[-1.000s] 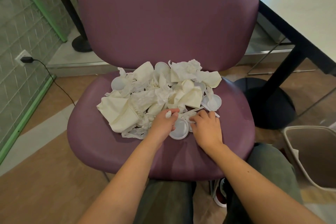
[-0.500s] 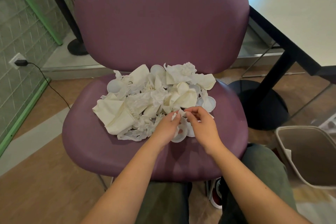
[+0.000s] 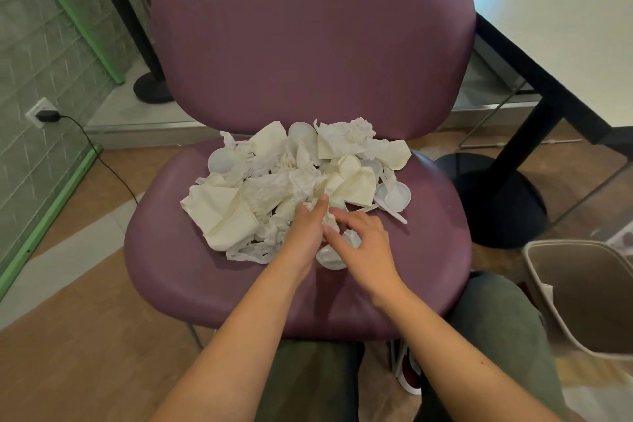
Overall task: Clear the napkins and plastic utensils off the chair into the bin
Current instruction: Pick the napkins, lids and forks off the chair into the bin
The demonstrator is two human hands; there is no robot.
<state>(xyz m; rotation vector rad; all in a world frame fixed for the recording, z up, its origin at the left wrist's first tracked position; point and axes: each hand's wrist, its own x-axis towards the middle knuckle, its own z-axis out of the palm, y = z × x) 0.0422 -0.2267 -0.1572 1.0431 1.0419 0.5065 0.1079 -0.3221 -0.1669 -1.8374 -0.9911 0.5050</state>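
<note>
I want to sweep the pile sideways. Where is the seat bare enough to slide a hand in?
Bare seat lies left of the pile, along the front edge under the wrists, and right of the spoon. The middle and back are crowded.

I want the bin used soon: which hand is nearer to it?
Right. The right hand is over the near edge of the pile on the chair's bin side; the bin stands on the floor to its right. The left hand lies beside it, farther from the bin.
</note>
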